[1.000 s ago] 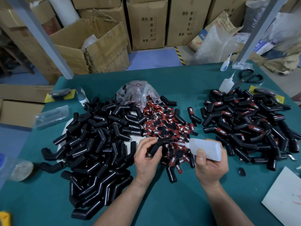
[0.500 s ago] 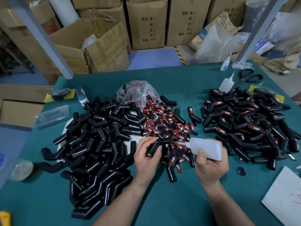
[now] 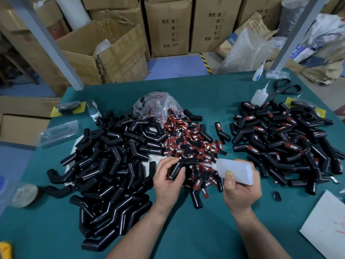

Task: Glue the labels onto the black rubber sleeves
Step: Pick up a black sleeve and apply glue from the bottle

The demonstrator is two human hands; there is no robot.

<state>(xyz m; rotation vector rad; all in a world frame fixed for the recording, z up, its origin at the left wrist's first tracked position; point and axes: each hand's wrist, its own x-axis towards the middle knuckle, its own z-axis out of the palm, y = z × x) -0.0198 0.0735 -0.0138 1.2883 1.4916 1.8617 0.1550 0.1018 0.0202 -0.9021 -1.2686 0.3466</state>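
My left hand point(image 3: 169, 182) grips a bent black rubber sleeve point(image 3: 177, 167) above the green table. My right hand point(image 3: 240, 191) holds a translucent glue bottle point(image 3: 234, 171) on its side, with its thin nozzle pointing left and reaching the sleeve. A heap of red-and-black labels point(image 3: 190, 146) lies just behind my hands. To the left is a big pile of bare black sleeves point(image 3: 112, 165). On the right sits a pile of sleeves with labels on them point(image 3: 285, 143).
A clear bag of labels point(image 3: 158, 107) lies behind the label heap. Two more glue bottles point(image 3: 258, 96) and black scissors point(image 3: 285, 88) are at the back right. White paper point(image 3: 328, 227) lies near right. Cardboard boxes point(image 3: 115, 53) stand beyond the table point(image 3: 186, 236).
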